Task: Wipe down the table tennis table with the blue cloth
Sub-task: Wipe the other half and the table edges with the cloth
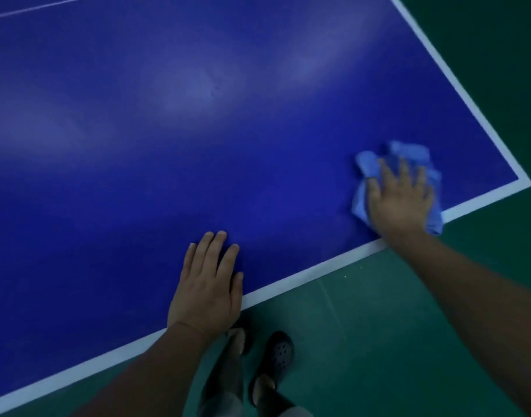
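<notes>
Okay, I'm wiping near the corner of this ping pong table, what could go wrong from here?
1. The bunched blue cloth overhangs the near edge of the table under your flat right hand; an outward stroke could drag it off onto the floor.
2. Your left hand presses flat on the surface and may leave smudges.

The dark blue surface (198, 130) of a table tennis table fills most of the view, with pale, smeared sheen across its middle. A white border line (303, 273) runs along the near edge and the right edge, meeting at the right corner. A thin white line (41, 6) crosses the far left. A crumpled light blue cloth (408, 152) lies just inside that corner, its lower part over the border line, pressed under the right hand (399, 200) with fingers (404, 173) spread. The left hand (208, 284) rests palm-down at the near edge, well apart from the cloth. Below, the green floor (378, 326) carries a dark perforated clog (277, 356).
</notes>
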### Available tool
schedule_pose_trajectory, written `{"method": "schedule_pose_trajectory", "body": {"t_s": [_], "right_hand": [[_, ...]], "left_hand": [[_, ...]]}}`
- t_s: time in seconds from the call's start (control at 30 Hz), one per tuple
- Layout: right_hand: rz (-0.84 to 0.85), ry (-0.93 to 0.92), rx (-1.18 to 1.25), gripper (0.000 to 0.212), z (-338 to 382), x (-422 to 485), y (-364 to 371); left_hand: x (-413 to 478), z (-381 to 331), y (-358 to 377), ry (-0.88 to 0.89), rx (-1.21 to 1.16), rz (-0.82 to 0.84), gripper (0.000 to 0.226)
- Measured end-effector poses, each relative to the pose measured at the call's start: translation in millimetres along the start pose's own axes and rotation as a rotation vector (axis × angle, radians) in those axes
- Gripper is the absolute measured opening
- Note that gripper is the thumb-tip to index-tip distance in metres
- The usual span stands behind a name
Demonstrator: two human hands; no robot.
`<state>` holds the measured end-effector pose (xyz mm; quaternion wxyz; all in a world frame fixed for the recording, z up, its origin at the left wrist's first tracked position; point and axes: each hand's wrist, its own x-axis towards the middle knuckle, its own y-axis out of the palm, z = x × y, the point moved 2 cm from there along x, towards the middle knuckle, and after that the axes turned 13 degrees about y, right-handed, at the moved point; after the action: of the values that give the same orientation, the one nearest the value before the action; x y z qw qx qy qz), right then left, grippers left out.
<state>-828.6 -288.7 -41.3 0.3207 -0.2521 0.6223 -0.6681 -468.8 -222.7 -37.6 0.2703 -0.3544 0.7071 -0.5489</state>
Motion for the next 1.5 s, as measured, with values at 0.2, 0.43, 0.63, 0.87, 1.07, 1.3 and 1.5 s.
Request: {"method": "schedule_pose_trajectory", "body": {"t_s": [0.2,0.43,0.63,0.87,1.07,1.3,1.5], "right_hand": [[0.030,-0.091,0.013,0.062,96,-25,9],[0.147,-1.492,-0.206,0.061,220,-151,28],[0.081,-1.261,-0.156,0.050,134,-69,10],[0.042,-1.362,-0.114,0.057,293,-137,32],[0.090,-1.440,-0.068,0.052,154,-124,18],[0.006,-0.422,-0.017,0.059,126,-119,10],[0.033,-0.600,-0.061,0.054,59,-70,10]], "left_hand": [[2,1,-3,-0.007,0.006,-0.017,0.054],[-12,12,-9,-0.231,-0.134,-0.427,0.052],[-9,11,-11,-0.121,-0.211,-0.390,0.051],[-12,17,-17,-0.240,-0.276,-0.451,0.049],[-24,40,-23,-0.274,-0.266,-0.394,0.049],[23,17,-20,-0.058,-0.267,-0.215,0.050],[79,-17,-16,0.079,-0.293,-0.166,0.049]]}}
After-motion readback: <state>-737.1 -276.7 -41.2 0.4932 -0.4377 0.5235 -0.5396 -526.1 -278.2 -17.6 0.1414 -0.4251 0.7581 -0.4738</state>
